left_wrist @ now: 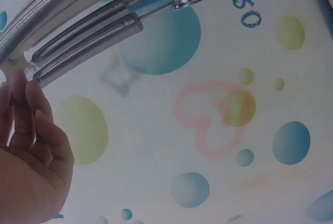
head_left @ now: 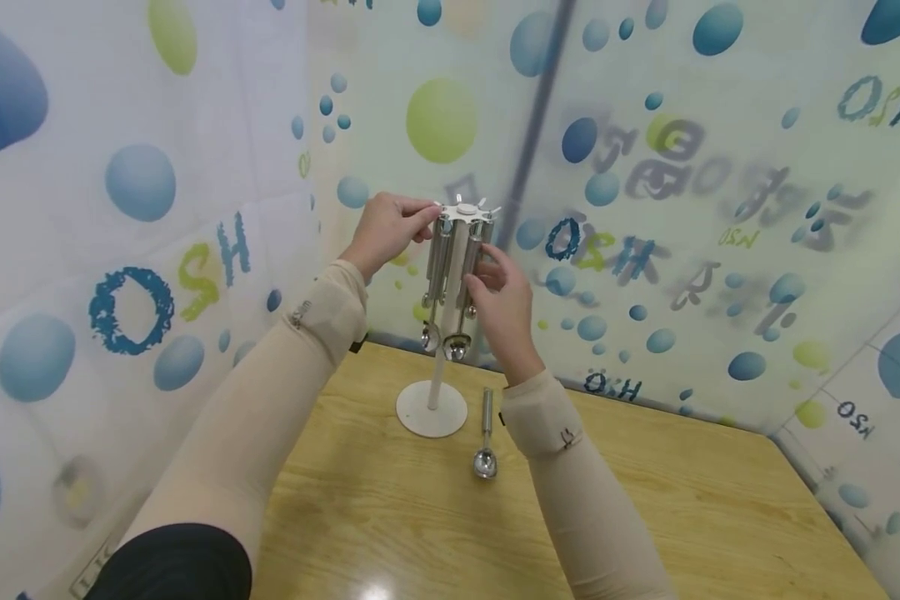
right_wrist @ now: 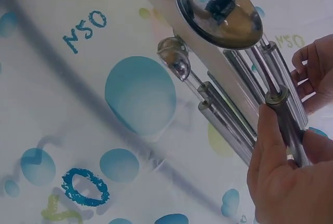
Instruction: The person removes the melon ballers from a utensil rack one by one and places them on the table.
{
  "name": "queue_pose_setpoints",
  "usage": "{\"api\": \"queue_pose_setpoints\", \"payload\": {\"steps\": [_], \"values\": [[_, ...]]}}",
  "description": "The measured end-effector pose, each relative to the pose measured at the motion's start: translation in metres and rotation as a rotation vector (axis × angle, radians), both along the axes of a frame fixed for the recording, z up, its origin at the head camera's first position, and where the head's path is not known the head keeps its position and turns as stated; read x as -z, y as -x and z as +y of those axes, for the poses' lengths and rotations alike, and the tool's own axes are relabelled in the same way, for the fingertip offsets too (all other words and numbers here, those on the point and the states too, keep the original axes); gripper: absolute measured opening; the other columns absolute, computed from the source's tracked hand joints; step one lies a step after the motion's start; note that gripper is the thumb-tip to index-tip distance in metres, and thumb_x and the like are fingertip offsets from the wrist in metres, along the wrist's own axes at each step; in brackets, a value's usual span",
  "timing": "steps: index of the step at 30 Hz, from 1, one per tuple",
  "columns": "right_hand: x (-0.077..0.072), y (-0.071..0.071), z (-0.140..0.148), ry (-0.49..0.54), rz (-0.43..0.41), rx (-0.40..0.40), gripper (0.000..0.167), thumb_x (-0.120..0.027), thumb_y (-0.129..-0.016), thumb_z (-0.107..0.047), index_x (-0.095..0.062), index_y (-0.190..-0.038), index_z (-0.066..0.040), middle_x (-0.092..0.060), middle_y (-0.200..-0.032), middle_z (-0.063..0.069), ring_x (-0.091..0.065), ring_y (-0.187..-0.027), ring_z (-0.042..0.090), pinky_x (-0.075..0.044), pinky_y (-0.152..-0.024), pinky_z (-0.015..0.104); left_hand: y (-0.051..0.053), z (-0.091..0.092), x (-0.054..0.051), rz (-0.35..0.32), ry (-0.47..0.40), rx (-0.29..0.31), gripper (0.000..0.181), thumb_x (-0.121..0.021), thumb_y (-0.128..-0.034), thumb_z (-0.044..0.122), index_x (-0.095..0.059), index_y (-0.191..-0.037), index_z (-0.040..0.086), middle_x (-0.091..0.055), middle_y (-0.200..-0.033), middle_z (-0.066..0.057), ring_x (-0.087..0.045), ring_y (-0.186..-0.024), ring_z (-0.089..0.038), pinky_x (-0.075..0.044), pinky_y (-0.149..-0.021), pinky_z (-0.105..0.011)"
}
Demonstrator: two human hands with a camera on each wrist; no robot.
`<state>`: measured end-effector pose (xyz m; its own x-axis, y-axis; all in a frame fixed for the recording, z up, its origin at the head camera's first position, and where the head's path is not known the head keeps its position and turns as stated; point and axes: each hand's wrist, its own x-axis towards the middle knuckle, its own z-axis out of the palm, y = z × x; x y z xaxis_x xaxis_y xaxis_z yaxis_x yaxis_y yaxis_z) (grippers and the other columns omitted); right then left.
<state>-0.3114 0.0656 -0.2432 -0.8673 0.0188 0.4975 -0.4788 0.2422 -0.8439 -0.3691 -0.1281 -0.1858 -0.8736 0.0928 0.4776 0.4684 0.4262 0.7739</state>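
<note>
A white utensil stand (head_left: 412, 411) rises from a round base, with several steel-handled utensils hanging around its top. My left hand (head_left: 390, 227) is at the left of the top disc (head_left: 468, 212), its fingertips pinching the rim. On the right side, my right hand (head_left: 508, 312) holds the handle of a steel ice cream scoop (right_wrist: 223, 10) between thumb and fingers; its bowl hangs downward. Smaller scoops (right_wrist: 176, 60) hang beside it, apart from the fingers. Whether the held scoop's handle end sits on a hook is hidden. Another ice cream scoop (head_left: 485, 462) lies on the table.
The stand rests near the back edge of a wooden table (head_left: 367, 500). Behind and to the left hangs a white curtain (head_left: 270, 125) printed with coloured dots and letters, close to the left arm.
</note>
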Motion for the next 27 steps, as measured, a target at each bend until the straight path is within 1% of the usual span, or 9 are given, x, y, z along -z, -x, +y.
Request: {"api": "queue_pose_setpoints", "payload": {"steps": [5,8,11,14,17,20,24,27], "values": [[0.006,-0.008,0.014,0.009,-0.038,-0.006,0.051,-0.063,-0.101,-0.007,-0.051,-0.149,-0.016,-0.066,-0.124,0.013,-0.064,-0.111,0.025,-0.057,-0.085,0.040,0.003,0.000,0.000,-0.008,0.020,0.003,0.036,-0.063,-0.1013,0.040,-0.073,-0.127,0.017,-0.075,-0.095,-0.006,-0.068,-0.092,-0.025,-0.039,-0.061,-0.028],[0.011,-0.009,0.024,0.002,-0.070,0.002,0.052,-0.062,-0.101,-0.006,-0.050,-0.150,-0.016,-0.066,-0.124,0.014,-0.064,-0.110,0.026,-0.057,-0.083,0.037,0.004,-0.001,0.000,-0.019,0.037,-0.007,0.036,-0.063,-0.1013,0.040,-0.073,-0.128,0.017,-0.075,-0.096,-0.007,-0.068,-0.092,-0.023,-0.037,-0.059,-0.027],[0.019,-0.002,0.035,-0.015,-0.085,0.009,0.052,-0.063,-0.100,-0.007,-0.050,-0.150,-0.016,-0.066,-0.124,0.016,-0.065,-0.109,0.028,-0.058,-0.081,0.037,0.005,-0.001,-0.002,-0.023,0.039,-0.019,0.037,-0.063,-0.1010,0.040,-0.073,-0.127,0.017,-0.076,-0.096,-0.008,-0.069,-0.091,-0.022,-0.034,-0.056,-0.027],[0.032,0.011,0.049,-0.048,-0.119,0.021,0.051,-0.062,-0.101,-0.009,-0.050,-0.150,-0.016,-0.065,-0.122,0.018,-0.065,-0.107,0.030,-0.058,-0.078,0.038,0.006,-0.001,-0.004,-0.012,0.026,-0.021,0.036,-0.064,-0.1008,0.040,-0.074,-0.126,0.016,-0.076,-0.095,-0.009,-0.068,-0.089,-0.020,-0.032,-0.055,-0.026],[0.050,0.025,0.065,-0.066,-0.192,0.051,0.051,-0.060,-0.101,-0.010,-0.048,-0.150,-0.014,-0.063,-0.121,0.018,-0.065,-0.105,0.031,-0.059,-0.079,0.043,0.005,0.001,-0.005,-0.002,0.019,0.002,0.035,-0.064,-0.1013,0.038,-0.074,-0.126,0.015,-0.075,-0.095,-0.009,-0.067,-0.087,-0.018,-0.034,-0.057,-0.026],[0.070,0.034,0.079,-0.083,-0.301,0.071,0.051,-0.058,-0.101,-0.009,-0.047,-0.150,-0.012,-0.060,-0.122,0.018,-0.064,-0.106,0.032,-0.059,-0.080,0.045,0.005,0.002,-0.003,-0.015,0.021,0.018,0.034,-0.063,-0.1017,0.036,-0.074,-0.126,0.014,-0.075,-0.096,-0.011,-0.067,-0.087,-0.019,-0.036,-0.059,-0.026],[0.087,0.039,0.089,-0.101,-0.432,0.059,0.051,-0.057,-0.102,-0.007,-0.044,-0.151,-0.008,-0.056,-0.125,0.021,-0.062,-0.109,0.036,-0.058,-0.083,0.046,0.005,0.001,0.000,-0.031,0.010,-0.002,0.034,-0.064,-0.1015,0.036,-0.074,-0.126,0.014,-0.075,-0.095,-0.011,-0.068,-0.091,-0.022,-0.036,-0.058,-0.026],[0.096,0.046,0.096,-0.097,-0.505,0.050,0.050,-0.056,-0.102,-0.006,-0.043,-0.151,-0.005,-0.054,-0.125,0.022,-0.061,-0.109,0.038,-0.057,-0.087,0.050,0.005,-0.002,-0.001,-0.020,0.006,-0.018,0.035,-0.064,-0.1010,0.038,-0.074,-0.126,0.015,-0.075,-0.094,-0.009,-0.069,-0.093,-0.024,-0.036,-0.057,-0.025]]}}
